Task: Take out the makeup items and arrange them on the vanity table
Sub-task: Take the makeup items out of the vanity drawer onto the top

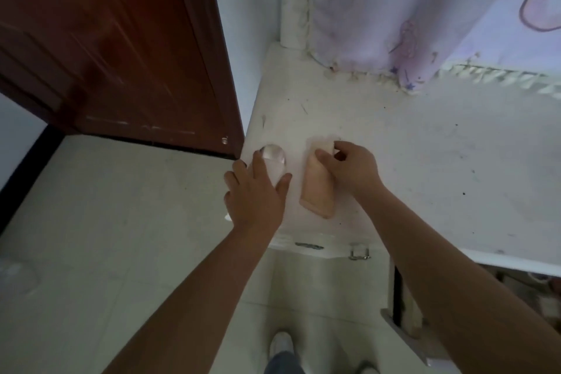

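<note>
1. Hands first: our left hand (255, 188) grips a clear-capped bottle (273, 158) at 9 o'clock; our right hand (349, 170) pinches the peach tube (317, 188) by its cap.
2. Tube, we judge, is light, soft, squeezable; hold the stiff cap end.
3. Vanity table (425, 146): white, scuffed, matte; curtain (425, 9) at 12 o'clock.

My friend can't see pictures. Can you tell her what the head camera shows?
Two bare hands set makeup items on a white vanity table: the left hand grips a clear-capped bottle, and the right hand pinches the cap end of a peach tube lying flat. A brown door stands at left, a pale curtain behind.
</note>
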Available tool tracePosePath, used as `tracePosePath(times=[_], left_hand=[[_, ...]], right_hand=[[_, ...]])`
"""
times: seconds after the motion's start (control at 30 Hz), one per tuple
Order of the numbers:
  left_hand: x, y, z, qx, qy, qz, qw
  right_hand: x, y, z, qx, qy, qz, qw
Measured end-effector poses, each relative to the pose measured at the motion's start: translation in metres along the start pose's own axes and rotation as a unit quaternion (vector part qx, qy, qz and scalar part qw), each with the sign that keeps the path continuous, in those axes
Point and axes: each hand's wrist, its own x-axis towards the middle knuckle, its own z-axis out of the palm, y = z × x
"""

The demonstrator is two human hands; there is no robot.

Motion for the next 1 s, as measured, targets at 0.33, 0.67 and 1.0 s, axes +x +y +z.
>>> tracePosePath(times=[0.33, 0.67, 1.0], left_hand=[[-0.003, 0.001, -0.01, 0.003, -0.029, 0.009, 1.0], [-0.138, 0.069, 0.032, -0.121, 0.045, 0.363, 0.923], [-0.197, 0.188, 0.139, 0.031, -0.323, 0.31, 0.894]], right_hand=[[-0.013, -0.005, -0.008, -0.03, 0.011, -0.013, 0.999], [-0.155, 0.146, -0.089, -0.088, 0.038, -0.049, 0.994], [-0.17, 0.29, -0.163, -0.355, -0.147, 0.136, 0.913]])
